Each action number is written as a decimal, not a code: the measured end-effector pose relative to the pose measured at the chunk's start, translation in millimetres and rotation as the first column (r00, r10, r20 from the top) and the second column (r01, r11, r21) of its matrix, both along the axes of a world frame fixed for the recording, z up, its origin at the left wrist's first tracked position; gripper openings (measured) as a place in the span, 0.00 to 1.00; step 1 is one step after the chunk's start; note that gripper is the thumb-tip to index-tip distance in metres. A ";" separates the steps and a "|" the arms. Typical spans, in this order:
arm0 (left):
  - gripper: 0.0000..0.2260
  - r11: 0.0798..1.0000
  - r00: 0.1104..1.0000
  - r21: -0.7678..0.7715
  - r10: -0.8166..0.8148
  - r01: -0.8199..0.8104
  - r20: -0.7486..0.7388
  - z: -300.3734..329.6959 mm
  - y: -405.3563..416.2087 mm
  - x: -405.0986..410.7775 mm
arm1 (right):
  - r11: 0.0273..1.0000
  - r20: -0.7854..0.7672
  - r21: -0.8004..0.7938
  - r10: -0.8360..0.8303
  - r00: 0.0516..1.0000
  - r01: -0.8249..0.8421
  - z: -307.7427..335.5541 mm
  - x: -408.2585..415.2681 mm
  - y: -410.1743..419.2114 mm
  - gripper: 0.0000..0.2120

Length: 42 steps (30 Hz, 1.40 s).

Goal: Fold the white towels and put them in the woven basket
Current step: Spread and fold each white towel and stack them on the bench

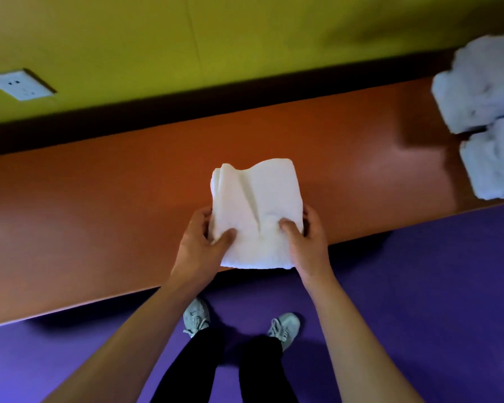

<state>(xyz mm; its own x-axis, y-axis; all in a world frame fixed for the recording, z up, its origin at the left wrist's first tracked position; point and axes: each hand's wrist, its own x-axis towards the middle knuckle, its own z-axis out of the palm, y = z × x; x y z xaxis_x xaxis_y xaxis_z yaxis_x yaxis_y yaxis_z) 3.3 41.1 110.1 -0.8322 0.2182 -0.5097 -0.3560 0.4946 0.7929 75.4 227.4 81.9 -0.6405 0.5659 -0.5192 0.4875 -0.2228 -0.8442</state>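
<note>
A folded white towel (256,210) is held over the near edge of the orange table (99,205). My left hand (200,242) grips its left side, thumb on top and fingers underneath. My right hand (306,237) grips its right side the same way. The towel's far end has a few creases and layered edges at its upper left corner. More white towels (483,117) lie bunched in a heap at the table's far right. No woven basket is in view.
A yellow-green wall (216,48) with a white socket plate (19,84) runs behind the table. The purple floor (419,286) lies in front, with my legs and grey shoes (197,317) close to the table edge.
</note>
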 end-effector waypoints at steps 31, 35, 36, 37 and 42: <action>0.18 0.984 0.841 0.165 -0.141 0.062 0.522 48.8 512.0 108.6 | 0.974 0.111 0.188 -0.151 0.982 0.129 90.3 180.3 471.8 0.16; 0.05 0.970 0.887 0.205 -0.208 0.132 0.412 38.4 570.7 111.1 | 0.958 0.102 0.250 -0.167 0.981 0.137 76.4 183.6 534.5 0.16; 0.05 0.966 0.896 0.210 -0.226 0.154 0.384 35.5 583.7 112.0 | 0.953 0.102 0.267 -0.176 0.979 0.143 72.1 183.2 550.5 0.17; 0.05 0.960 0.900 0.217 -0.245 0.175 0.359 32.8 596.5 113.5 | 0.949 0.104 0.282 -0.176 0.979 0.140 66.8 182.0 566.0 0.18; 0.07 0.957 0.938 0.240 -0.224 0.161 0.265 10.9 654.1 115.2 | 0.955 0.073 0.272 -0.147 0.986 0.122 39.3 165.4 631.2 0.16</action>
<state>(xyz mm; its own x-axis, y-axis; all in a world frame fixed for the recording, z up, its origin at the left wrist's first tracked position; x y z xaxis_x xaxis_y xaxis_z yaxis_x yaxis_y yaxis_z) 118.5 695.2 121.0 -0.5888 0.4883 -0.6441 -0.4983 0.4081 0.7650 240.8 858.6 121.1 -0.5059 0.7687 -0.3913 0.5466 -0.0652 -0.8348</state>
